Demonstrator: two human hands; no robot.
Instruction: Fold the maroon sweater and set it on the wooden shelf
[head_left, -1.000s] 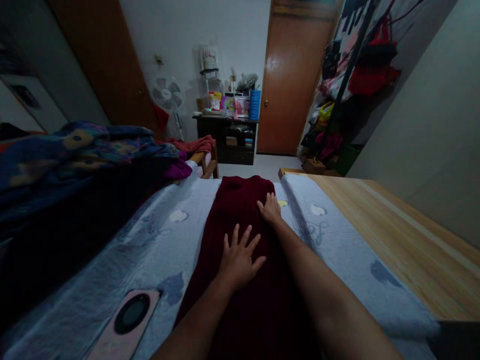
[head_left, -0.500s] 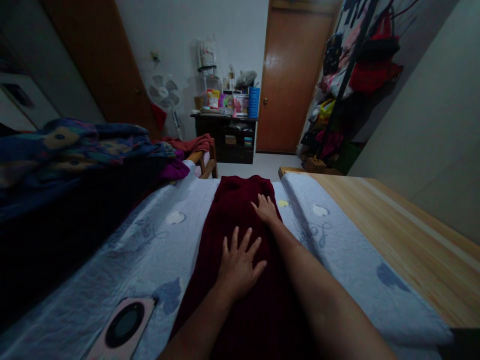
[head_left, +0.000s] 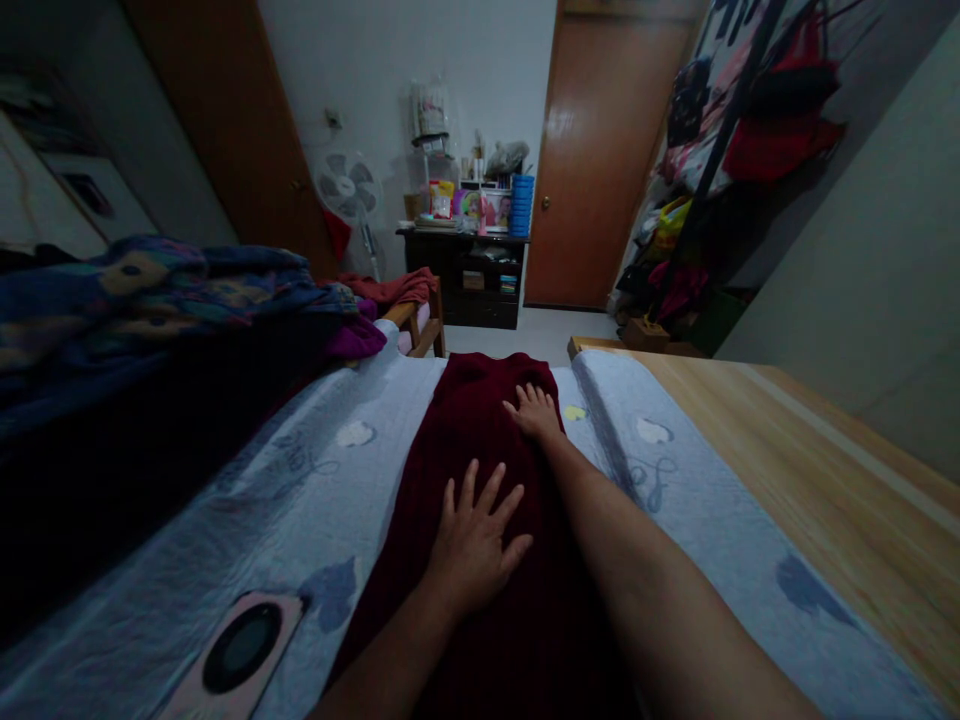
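Observation:
A dark red knitted garment (head_left: 435, 480) lies lengthwise over the pale blue bed cover; which kind of garment it is I cannot tell. My left hand (head_left: 476, 540) rests flat on its middle with the fingers spread. Farther up, my right hand (head_left: 535, 412) lies palm down near the garment's far right edge, fingers stretched out. Neither hand grips anything. The lowest part of the cloth runs out of view between my forearms.
Left of the garment, a pink phone-like object with a round dark disc (head_left: 244, 645) lies on the bed cover (head_left: 330, 500). Folded clothes (head_left: 172, 300) are heaped at the left. Bare wooden board (head_left: 810, 450) runs along the right. A dark cabinet (head_left: 457, 270) stands by the far wall.
The view has turned slightly to the left, so the room sits farther right. My hands stay flat on the garment in nearly the same places.

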